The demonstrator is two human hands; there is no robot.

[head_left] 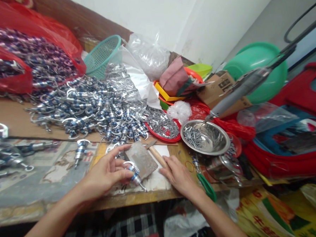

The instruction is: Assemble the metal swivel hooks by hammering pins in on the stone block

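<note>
Our left hand [104,172] fingers pinch the blue swivel hook [134,174] over the metal block [142,160] at the desk [20,115] edge. Right hand [177,174] lies flat, open, touching the hammer handle [157,155]. Risk: loose pinch, so the hook could roll off the edge.

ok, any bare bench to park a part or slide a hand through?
Bare wood left of the pile of blue swivel hooks, below the red bag. Some printed sheet shows left of the left hand. Crowded: cleaver by the right hand, steel bowl, red tray.
</note>
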